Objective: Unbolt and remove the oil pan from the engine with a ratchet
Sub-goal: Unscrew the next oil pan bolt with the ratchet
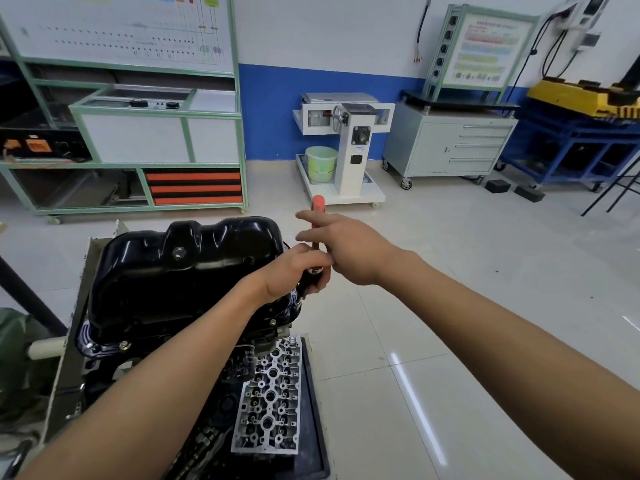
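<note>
- We look down on a black oil pan (187,258), which is seated upside-up on the inverted engine (114,372) and fills the left middle of the view.
- At least two bolts (273,322) show on the pan's near flange, so we judge the unbolting unfinished and the pan not ready to lift.
- The left hand (294,271) is at the pan's right edge. Its fingers curl round the lower end of the ratchet (318,204), probably to keep the socket square on a flange bolt there.
- The right hand (346,251) is just above it. Its fingers are stretched almost straight and lie against the red handle, which pokes up past them. This looks like a push to swing the handle rather than a grip. We cannot see the thumb.
- A drain plug (178,252) sits in the pan's near wall.
- A cylinder head (270,400) lies in a dark tray (317,427) at the engine's near right side, clear of the ratchet's swing.
</note>
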Action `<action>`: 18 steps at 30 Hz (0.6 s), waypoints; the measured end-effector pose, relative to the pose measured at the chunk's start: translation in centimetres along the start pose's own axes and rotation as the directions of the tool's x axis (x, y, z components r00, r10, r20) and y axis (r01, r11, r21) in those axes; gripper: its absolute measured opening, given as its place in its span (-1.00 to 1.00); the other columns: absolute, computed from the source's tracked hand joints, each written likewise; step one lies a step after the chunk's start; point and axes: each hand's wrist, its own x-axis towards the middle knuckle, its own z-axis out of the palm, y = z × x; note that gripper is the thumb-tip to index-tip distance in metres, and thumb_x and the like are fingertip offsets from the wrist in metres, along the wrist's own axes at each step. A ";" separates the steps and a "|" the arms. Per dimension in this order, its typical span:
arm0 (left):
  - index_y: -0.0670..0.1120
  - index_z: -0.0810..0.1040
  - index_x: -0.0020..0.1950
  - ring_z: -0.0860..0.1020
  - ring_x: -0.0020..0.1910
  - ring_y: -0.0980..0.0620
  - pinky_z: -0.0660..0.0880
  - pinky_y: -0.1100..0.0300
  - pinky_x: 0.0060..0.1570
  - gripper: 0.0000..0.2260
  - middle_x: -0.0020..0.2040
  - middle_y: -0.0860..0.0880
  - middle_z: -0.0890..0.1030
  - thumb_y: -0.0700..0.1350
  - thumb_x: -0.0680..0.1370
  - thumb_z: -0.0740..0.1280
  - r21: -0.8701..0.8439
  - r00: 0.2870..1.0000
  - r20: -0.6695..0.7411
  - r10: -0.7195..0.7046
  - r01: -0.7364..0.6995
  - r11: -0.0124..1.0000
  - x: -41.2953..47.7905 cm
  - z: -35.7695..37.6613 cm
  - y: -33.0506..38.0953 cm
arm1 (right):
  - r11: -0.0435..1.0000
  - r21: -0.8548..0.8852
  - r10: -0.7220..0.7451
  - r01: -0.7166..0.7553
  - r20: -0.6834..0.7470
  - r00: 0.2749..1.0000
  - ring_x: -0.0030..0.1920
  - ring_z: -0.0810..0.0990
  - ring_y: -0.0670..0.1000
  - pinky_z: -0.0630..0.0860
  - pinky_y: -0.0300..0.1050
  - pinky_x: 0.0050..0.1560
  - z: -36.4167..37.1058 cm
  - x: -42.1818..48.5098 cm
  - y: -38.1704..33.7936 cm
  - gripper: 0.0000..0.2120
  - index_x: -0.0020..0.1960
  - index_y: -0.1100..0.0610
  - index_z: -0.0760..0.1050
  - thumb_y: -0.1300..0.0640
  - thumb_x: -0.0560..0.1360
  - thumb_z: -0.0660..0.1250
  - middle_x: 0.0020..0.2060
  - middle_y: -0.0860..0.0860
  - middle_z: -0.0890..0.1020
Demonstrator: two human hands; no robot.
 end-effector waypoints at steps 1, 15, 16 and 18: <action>-0.07 0.47 -0.53 0.37 -0.38 -0.12 0.35 -0.04 -0.14 -0.57 -0.49 -0.11 0.45 0.19 0.42 0.26 0.002 1.000 -0.012 0.002 -0.002 1.000 -0.1 0.0 -0.1 | 0.999 0.047 -0.016 0.016 0.001 1.000 0.42 0.40 0.09 0.50 0.08 0.17 0.2 0.1 0.1 -0.45 0.42 0.06 0.45 0.40 0.48 0.25 0.56 -0.03 0.22; -0.11 0.41 -0.49 0.34 -0.44 -0.03 0.30 0.00 -0.19 -0.40 -0.48 -0.13 0.41 0.37 0.49 0.18 -0.081 0.939 -0.340 -0.058 0.033 0.996 1.2 1.3 -0.4 | 0.928 -0.054 0.371 -0.369 0.043 0.928 -0.36 0.43 0.06 0.22 -0.12 -0.42 -0.9 -3.4 0.0 -0.70 -0.29 0.08 0.39 -0.02 0.57 0.26 -0.32 0.03 0.40; -0.15 0.44 -0.47 0.34 -0.44 -0.04 0.31 0.00 -0.19 -0.39 -0.48 -0.14 0.42 0.33 0.51 0.19 -0.085 0.933 -0.356 -0.058 0.030 0.996 1.2 1.5 -0.4 | 0.931 -0.022 0.365 -0.364 0.072 0.928 -0.39 0.41 0.03 0.21 -0.13 -0.43 -1.0 -3.6 -0.4 -0.65 -0.34 0.06 0.36 -0.07 0.54 0.30 -0.36 0.02 0.40; -0.35 0.46 -0.37 0.36 -0.39 -0.07 0.31 0.02 -0.19 -0.34 -0.44 -0.20 0.43 0.28 0.52 0.21 -0.097 0.921 -0.386 -0.053 0.016 0.995 1.3 1.5 -0.6 | 0.942 0.054 0.324 -0.332 0.122 0.938 -0.45 0.37 -0.03 0.20 -0.14 -0.44 -1.1 -3.8 -1.8 -0.55 -0.43 0.04 0.31 -0.15 0.50 0.35 -0.47 -0.01 0.37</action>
